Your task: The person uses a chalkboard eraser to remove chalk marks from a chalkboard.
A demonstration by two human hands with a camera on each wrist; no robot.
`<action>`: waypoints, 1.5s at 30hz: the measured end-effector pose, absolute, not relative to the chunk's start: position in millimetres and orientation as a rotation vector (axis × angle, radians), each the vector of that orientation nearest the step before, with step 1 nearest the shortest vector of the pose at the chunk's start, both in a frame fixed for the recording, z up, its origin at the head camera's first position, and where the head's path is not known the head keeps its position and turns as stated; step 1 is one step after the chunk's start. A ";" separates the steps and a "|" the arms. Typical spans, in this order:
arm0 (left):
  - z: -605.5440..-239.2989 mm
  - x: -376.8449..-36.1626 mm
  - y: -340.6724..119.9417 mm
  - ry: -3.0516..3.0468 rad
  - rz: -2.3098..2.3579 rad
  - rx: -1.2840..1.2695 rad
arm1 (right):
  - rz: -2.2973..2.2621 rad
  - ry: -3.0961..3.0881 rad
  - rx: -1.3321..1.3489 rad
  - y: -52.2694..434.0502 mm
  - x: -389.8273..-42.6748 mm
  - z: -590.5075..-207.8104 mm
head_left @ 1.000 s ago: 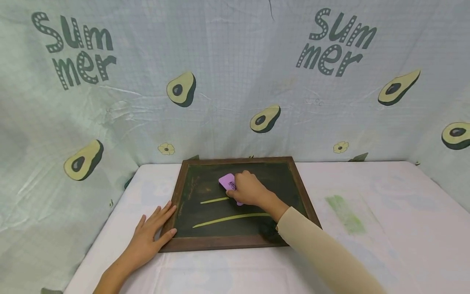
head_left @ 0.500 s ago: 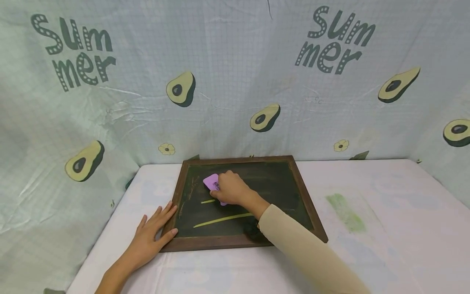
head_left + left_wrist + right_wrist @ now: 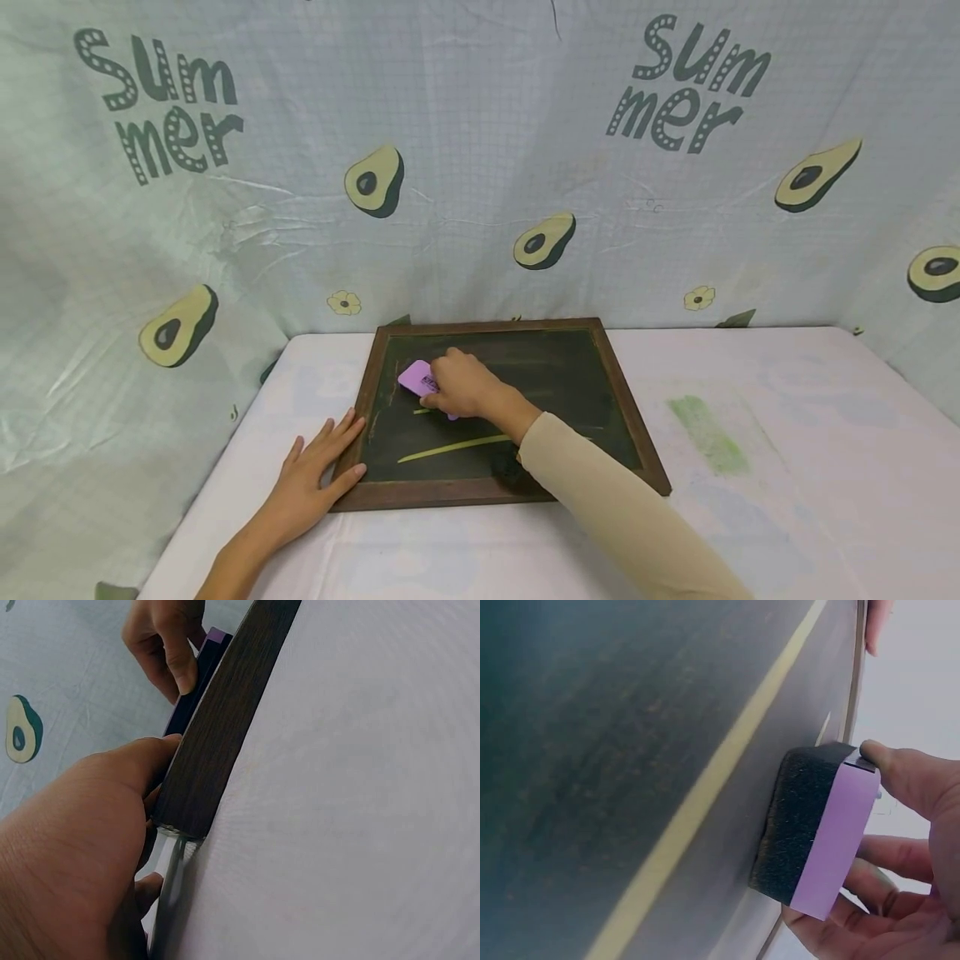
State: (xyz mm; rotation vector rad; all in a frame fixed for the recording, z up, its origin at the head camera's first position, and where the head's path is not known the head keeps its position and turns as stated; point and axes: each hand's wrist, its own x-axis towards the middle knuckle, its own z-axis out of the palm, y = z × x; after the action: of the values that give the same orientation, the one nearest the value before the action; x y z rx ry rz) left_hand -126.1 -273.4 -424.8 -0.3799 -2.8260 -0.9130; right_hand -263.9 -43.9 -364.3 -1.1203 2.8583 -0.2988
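A framed chalkboard lies on the table, with a long yellow chalk line and a short remnant of a second line above it. My right hand grips a purple eraser over the board's left half. In the right wrist view the eraser's dark felt side faces the board, and thumb and fingers hold its purple back. My left hand rests on the frame's lower left corner, fingers spread. From the left wrist, the wooden frame shows edge-on beside that hand.
A pale cloth covers the table; a green chalk smear marks it right of the board. Behind stands a curtain printed with avocados and lettering. A dark round object shows under the right wrist.
My right hand has slid the eraser leftward across the board. The upper yellow line has shortened to a small piece at its left end. My left hand has stayed on the frame.
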 end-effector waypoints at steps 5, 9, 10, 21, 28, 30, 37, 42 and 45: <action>-423.4 -126.7 -272.9 -2.828 -0.916 -0.384 | -0.291 2.822 -1.148 -48.3 -263.4 -361.3; -422.4 -127.1 -272.6 -2.835 -0.912 -0.378 | -0.292 2.799 -1.139 -51.4 -261.4 -358.6; -422.4 -127.1 -272.6 -2.836 -0.914 -0.375 | -0.293 2.790 -1.141 -52.0 -260.8 -358.0; -423.8 -125.3 -274.5 -2.854 -0.939 -0.345 | -0.374 2.679 -1.202 -50.2 -259.1 -361.3; -423.2 -124.0 -273.2 -2.858 -0.965 -0.338 | -0.402 2.608 -1.238 -40.5 -260.7 -359.7; -422.5 -124.3 -273.1 -2.856 -0.973 -0.345 | -0.401 2.610 -1.249 -35.9 -262.1 -358.5; -420.0 -126.6 -271.6 -2.860 -0.974 -0.358 | -0.382 2.676 -1.195 -5.8 -266.3 -356.3; -420.0 -124.9 -272.2 -2.876 -1.003 -0.350 | -0.399 2.713 -1.131 22.5 -267.9 -359.1; -420.7 -123.6 -272.6 -2.879 -1.013 -0.347 | -0.418 2.738 -1.113 40.2 -268.4 -361.2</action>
State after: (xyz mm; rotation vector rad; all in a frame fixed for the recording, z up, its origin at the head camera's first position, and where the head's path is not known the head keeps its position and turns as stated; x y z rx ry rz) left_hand -123.6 -272.6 -420.7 -0.3465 -2.8790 -1.0131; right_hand -268.4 40.2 -361.2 -1.1131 2.7377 -0.4178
